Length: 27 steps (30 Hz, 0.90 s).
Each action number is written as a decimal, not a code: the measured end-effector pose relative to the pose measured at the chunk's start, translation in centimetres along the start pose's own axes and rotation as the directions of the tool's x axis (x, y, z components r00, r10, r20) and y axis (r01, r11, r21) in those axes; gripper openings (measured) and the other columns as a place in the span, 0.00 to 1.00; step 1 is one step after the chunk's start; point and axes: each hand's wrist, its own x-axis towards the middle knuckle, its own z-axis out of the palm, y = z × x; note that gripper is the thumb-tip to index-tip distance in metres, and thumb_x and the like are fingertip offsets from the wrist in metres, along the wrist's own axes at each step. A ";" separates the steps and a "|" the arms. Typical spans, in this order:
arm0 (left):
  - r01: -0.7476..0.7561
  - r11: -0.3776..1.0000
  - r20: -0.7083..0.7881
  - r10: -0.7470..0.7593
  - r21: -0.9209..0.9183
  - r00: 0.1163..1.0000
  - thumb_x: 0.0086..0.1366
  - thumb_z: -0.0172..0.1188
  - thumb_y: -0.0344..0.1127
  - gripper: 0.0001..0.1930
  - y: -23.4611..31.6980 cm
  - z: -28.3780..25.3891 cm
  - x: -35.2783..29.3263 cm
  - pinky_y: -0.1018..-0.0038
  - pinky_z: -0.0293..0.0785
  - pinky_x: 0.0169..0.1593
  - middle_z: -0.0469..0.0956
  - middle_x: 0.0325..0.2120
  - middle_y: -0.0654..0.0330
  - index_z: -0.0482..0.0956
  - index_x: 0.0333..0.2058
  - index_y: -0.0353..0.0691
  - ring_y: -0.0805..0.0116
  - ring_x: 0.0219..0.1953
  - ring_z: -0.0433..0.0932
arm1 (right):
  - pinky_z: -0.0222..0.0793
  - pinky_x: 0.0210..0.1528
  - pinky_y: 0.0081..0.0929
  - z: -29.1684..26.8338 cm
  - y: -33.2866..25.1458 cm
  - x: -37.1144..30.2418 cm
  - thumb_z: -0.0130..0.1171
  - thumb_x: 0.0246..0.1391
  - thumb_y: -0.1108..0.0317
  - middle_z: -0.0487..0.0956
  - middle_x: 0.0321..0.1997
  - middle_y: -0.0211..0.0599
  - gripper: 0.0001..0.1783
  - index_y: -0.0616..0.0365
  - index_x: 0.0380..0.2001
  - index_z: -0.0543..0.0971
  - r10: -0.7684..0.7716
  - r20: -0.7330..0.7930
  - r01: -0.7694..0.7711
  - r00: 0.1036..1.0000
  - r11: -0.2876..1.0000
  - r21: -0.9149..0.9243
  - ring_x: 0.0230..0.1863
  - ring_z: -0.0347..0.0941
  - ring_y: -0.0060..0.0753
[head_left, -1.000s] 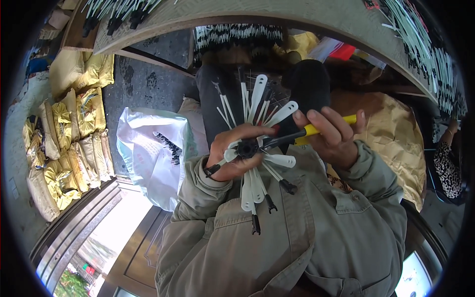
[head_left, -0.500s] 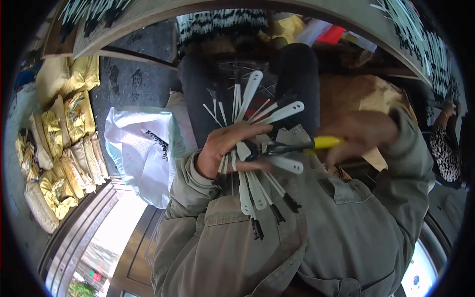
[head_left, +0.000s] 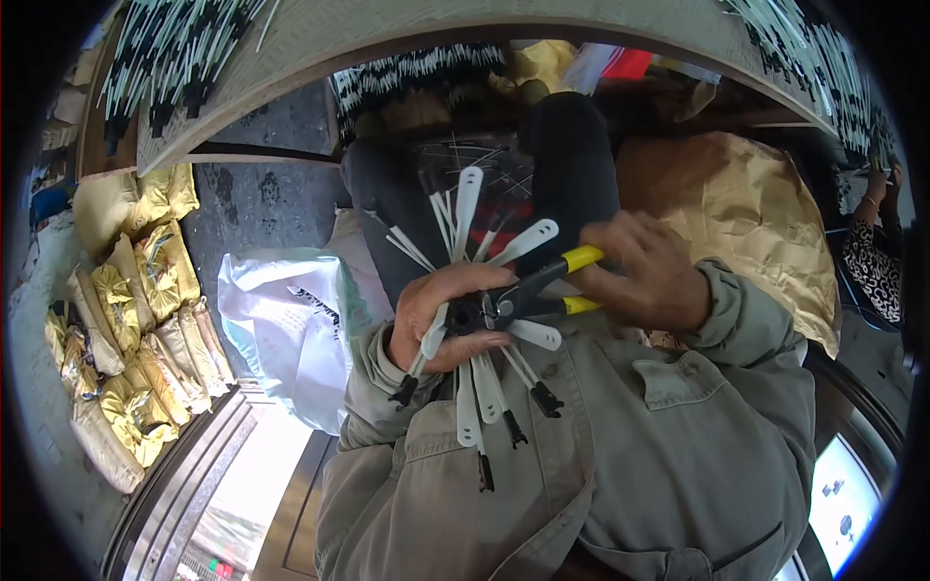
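Observation:
In front of my chest my left hand (head_left: 441, 315) is closed around a black hub (head_left: 463, 318), thumb and fingers on either side of it. White ribs (head_left: 469, 208) radiate from the hub like an umbrella frame; some are flat blades with holes, others thin rods ending in black clips (head_left: 545, 399). My right hand (head_left: 644, 271) is closed on the upper yellow handle of a pair of pliers (head_left: 518, 300). The handles are spread apart, and the jaws touch or sit very near the hub's right side. The exact spot the jaws meet is hidden.
A curved worktop edge (head_left: 320, 60) runs ahead, with bundles of white rods (head_left: 179, 68) on it. A white plastic bag (head_left: 281, 339) lies left, near stacked yellow packets (head_left: 136, 339). Brown paper (head_left: 741, 232) covers something at right. Another person's patterned sleeve (head_left: 872, 276) shows far right.
The pliers' handles have come apart and now tilt up to the right. My right hand has moved left, closer to the hub. The ribbed hub has shifted slightly left in view.

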 end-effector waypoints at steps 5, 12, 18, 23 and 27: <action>0.065 0.996 -0.108 -0.071 -0.058 0.992 0.46 0.70 0.30 0.25 0.1 -0.1 -0.3 0.74 0.72 0.44 0.76 0.42 0.50 0.72 0.44 0.31 0.62 0.41 0.78 | 0.61 0.50 0.38 2.4 0.0 1.5 0.62 0.38 0.67 0.71 0.43 0.33 0.09 0.45 0.27 0.75 -0.007 -0.303 -0.047 0.953 0.984 -0.170 0.42 0.71 0.33; 0.143 0.989 -0.168 -0.149 -0.046 0.975 0.46 0.69 0.28 0.24 0.3 0.5 -0.2 0.75 0.73 0.43 0.77 0.40 0.51 0.74 0.43 0.32 0.64 0.40 0.79 | 0.46 0.62 0.42 5.9 0.0 1.8 0.65 0.42 0.64 0.68 0.48 0.29 0.12 0.38 0.31 0.75 -0.046 -0.548 -0.233 0.835 0.873 -0.429 0.51 0.67 0.31; 0.234 0.972 -0.153 -0.235 -0.026 0.960 0.45 0.70 0.29 0.25 0.7 0.5 0.4 0.76 0.73 0.43 0.77 0.41 0.50 0.75 0.45 0.34 0.66 0.40 0.79 | 0.59 0.48 0.36 6.8 0.5 1.6 0.68 0.37 0.67 0.68 0.42 0.30 0.13 0.42 0.30 0.77 -0.056 -0.584 -0.203 0.810 0.907 -0.368 0.42 0.68 0.31; 0.230 0.972 -0.199 -0.219 0.035 0.955 0.42 0.72 0.31 0.29 0.9 0.5 0.6 0.77 0.73 0.43 0.77 0.41 0.51 0.75 0.46 0.34 0.67 0.41 0.79 | 0.63 0.30 0.30 5.5 1.7 1.9 0.68 0.34 0.69 0.68 0.38 0.33 0.13 0.48 0.28 0.78 -0.110 -0.514 -0.069 0.851 0.946 -0.317 0.34 0.68 0.33; 0.230 0.971 -0.178 -0.215 0.067 0.960 0.39 0.74 0.34 0.32 0.4 0.3 0.1 0.78 0.74 0.41 0.78 0.41 0.52 0.75 0.46 0.36 0.68 0.39 0.79 | 0.67 0.31 0.30 1.2 2.4 1.8 0.67 0.35 0.68 0.71 0.36 0.37 0.13 0.52 0.29 0.78 -0.075 -0.214 0.070 0.974 0.997 -0.029 0.32 0.71 0.36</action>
